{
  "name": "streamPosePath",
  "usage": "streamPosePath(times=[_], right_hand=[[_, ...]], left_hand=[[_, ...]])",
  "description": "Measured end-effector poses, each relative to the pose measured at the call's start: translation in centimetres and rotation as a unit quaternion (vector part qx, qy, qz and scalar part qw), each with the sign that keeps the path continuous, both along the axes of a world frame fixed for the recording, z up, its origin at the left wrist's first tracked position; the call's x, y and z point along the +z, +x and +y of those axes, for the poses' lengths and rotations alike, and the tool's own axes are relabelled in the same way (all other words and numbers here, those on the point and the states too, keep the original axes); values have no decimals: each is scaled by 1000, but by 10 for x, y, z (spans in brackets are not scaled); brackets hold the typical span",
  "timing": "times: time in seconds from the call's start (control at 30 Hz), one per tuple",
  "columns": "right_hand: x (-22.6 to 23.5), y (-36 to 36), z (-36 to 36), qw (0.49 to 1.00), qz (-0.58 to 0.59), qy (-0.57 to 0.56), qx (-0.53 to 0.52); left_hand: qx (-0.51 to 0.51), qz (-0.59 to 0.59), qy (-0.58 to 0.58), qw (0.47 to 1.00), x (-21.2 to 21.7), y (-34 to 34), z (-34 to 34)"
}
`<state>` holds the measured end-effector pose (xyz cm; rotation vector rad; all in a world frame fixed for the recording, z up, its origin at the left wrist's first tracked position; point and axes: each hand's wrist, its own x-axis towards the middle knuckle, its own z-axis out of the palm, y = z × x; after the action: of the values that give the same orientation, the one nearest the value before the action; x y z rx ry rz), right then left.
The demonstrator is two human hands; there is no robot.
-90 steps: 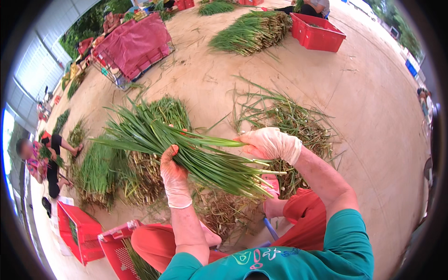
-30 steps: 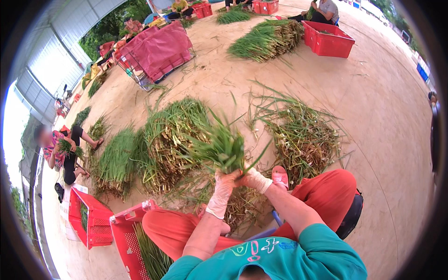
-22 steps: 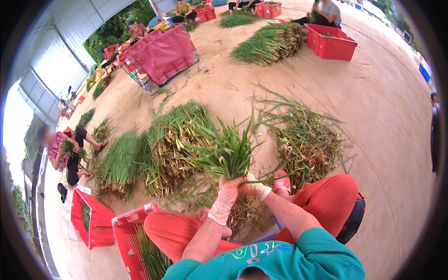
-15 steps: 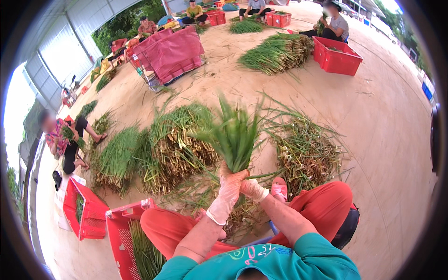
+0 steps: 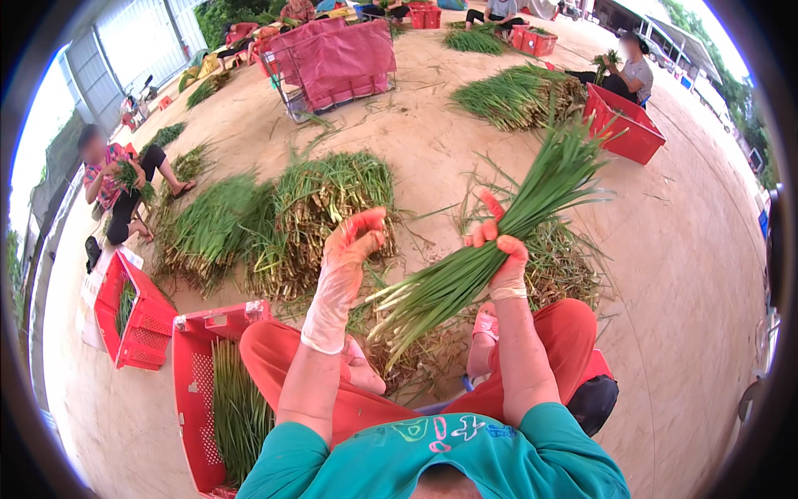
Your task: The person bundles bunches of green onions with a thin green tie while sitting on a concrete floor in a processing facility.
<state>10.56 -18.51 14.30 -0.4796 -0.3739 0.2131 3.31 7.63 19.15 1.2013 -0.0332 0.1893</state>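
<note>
A bunch of garlic chives (image 5: 465,279) rests in my right hand (image 5: 509,258), whose thumb and fingers are wrapped round its middle. The green leaf tips point up to the far right, and the pale stem ends fan out low in front of my lap. My left hand (image 5: 353,249), in a thin whitish glove, is raised to the left of the bunch, apart from it. Its fingers are bent, with a gap to the thumb, and nothing shows in them. Beyond my left hand lie tall heaps of untrimmed chives (image 5: 332,204). Behind my right hand is a pile of loose leaves and stalks (image 5: 561,270).
A red crate (image 5: 195,391) holding chives stands at my left knee, with another red crate (image 5: 137,320) beyond it. Farther off are a cart with pink cloth sides (image 5: 345,66), a chive heap (image 5: 519,96) and a red crate (image 5: 623,125). Several people sit around the yard.
My hands were together around the upright bunch and are now apart. The left has let go and moved left; the bunch, in the right, has tilted toward the far right.
</note>
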Motion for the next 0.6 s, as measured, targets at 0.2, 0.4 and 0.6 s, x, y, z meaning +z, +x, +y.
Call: streamPosePath(times=[0.2, 0.4, 0.6], right_hand=[[28, 4, -20, 996, -74, 35, -44], [53, -1, -40, 989, -98, 10, -110], [63, -9, -66, 982, -126, -33, -135]], left_hand=[[16, 13, 209, 978, -15, -45, -1], [33, -225, 495, 838, 0, -59, -43], [25, -201, 540, 817, -12, -52, -59]])
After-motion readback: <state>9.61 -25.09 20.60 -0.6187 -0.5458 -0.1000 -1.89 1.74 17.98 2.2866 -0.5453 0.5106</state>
